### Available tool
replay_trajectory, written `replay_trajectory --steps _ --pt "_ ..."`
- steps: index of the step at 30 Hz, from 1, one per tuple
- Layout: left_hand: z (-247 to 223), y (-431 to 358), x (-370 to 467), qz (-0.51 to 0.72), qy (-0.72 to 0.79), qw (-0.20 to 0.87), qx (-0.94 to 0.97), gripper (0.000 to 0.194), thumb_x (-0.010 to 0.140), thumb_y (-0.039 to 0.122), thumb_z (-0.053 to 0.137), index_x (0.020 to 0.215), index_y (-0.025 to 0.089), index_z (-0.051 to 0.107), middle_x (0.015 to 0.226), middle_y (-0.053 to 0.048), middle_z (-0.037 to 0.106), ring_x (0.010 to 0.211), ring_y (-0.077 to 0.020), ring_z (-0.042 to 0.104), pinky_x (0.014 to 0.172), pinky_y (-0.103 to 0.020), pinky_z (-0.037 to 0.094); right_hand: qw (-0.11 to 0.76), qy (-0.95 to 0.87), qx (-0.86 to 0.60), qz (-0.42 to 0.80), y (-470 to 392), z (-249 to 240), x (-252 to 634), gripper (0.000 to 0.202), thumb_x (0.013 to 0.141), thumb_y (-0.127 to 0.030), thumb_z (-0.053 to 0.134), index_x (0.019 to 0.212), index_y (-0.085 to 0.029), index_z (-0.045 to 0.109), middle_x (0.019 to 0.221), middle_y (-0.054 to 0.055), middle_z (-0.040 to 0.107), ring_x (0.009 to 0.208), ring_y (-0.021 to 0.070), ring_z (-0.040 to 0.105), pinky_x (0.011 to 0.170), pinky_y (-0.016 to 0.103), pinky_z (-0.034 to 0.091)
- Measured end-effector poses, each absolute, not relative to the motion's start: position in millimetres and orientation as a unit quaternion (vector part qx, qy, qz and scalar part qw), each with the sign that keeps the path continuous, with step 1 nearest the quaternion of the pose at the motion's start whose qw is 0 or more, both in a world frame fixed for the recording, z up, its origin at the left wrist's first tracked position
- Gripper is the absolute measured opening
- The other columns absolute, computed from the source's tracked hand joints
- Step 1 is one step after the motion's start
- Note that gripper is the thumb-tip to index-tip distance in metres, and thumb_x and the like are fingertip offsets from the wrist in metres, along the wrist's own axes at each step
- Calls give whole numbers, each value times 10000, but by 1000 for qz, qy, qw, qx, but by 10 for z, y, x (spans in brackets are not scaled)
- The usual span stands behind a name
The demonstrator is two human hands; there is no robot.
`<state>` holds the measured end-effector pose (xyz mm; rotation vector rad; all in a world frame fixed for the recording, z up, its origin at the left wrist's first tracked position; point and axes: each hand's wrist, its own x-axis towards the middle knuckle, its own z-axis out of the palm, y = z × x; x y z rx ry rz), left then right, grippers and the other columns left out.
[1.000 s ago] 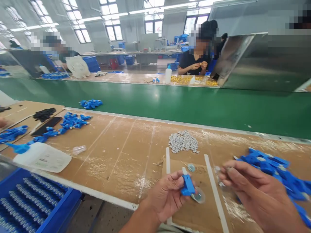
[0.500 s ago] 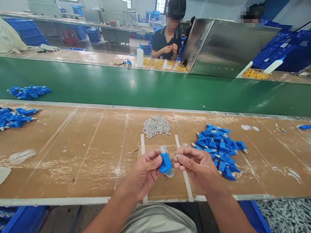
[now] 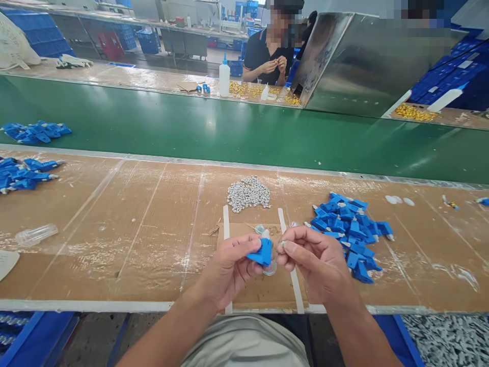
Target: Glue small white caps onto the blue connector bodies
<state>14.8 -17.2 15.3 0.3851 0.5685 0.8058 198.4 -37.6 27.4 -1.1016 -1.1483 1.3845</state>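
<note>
My left hand (image 3: 233,265) is closed on a blue plastic part (image 3: 263,252) with a whitish tip pointing up and away. Just to its right, my right hand (image 3: 311,257) pinches a small grey piece (image 3: 283,244) between thumb and forefinger, apart from the blue part. Both hands are above a cardboard sheet (image 3: 263,295) with two white strips. Beyond them lies a heap of small grey pieces (image 3: 248,194). A pile of blue parts (image 3: 349,227) is beside my right hand.
A green belt (image 3: 229,132) crosses behind the brown table (image 3: 153,204). More blue parts (image 3: 25,173) lie at the left, near a clear plastic tube (image 3: 37,235). Across the belt are a person (image 3: 269,58), a white bottle (image 3: 224,79) and a metal panel (image 3: 355,63).
The blue part has turned in my left hand, its broad end now pointing more to the lower left. My right hand keeps its pinch. The view has shifted slightly.
</note>
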Motion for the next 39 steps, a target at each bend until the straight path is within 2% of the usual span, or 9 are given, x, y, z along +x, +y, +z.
replay_trajectory --steps 4,6,9,16,22,29,35,39 --pt "220 -140 107 301 258 914 89 172 884 173 639 842 23 713 742 -99 693 579 -89 666 496 -79 515 471 -635 -440 426 -387 340 2037 60 950 -221 633 944 -213 692 800 31 665 699 162 613 597 286 492" --pt "240 -128 97 274 269 922 58 172 889 152 615 849 9 703 741 -115 696 576 -98 678 498 -76 523 461 -703 -423 339 -365 366 2059 81 948 -160 617 939 -220 670 817 25 633 736 167 572 639 309 452" --pt "241 -121 95 257 290 921 44 170 907 144 589 842 24 690 716 -100 687 578 -104 689 500 -78 532 441 -749 -404 284 -321 383 2082 120 949 -105 591 937 -216 634 809 17 607 758 170 539 664 324 412" --pt "181 -137 92 250 288 922 62 142 893 162 630 876 31 682 734 -90 686 586 -106 693 505 -86 543 407 -790 -371 270 -284 366 2093 180 946 -38 549 968 -204 613 854 29 638 781 171 544 683 321 430" --pt "155 -118 95 247 277 928 39 139 909 133 588 858 33 671 710 -84 671 584 -108 694 508 -86 547 409 -802 -352 255 -267 349 2119 234 906 1 581 1032 -189 637 887 47 623 782 167 580 666 302 455" --pt "127 -89 88 199 247 948 -5 172 924 115 516 893 13 651 752 -114 663 567 -106 694 494 -75 527 369 -843 -313 234 -226 351 2204 300 880 41 592 1087 -169 644 901 67 639 780 168 592 689 306 477" --pt "93 -62 97 190 270 944 -5 165 915 107 524 897 4 652 760 -118 674 586 -119 704 504 -81 529 356 -858 -303 213 -203 291 2239 356 858 68 585 1126 -154 656 913 94 657 777 178 610 661 309 500" --pt "154 -69 98 221 307 924 52 104 876 129 608 845 45 662 707 -77 663 555 -103 681 474 -80 503 404 -841 -289 215 -213 267 2264 387 840 53 629 1137 -188 687 902 82 706 789 191 657 697 324 544"
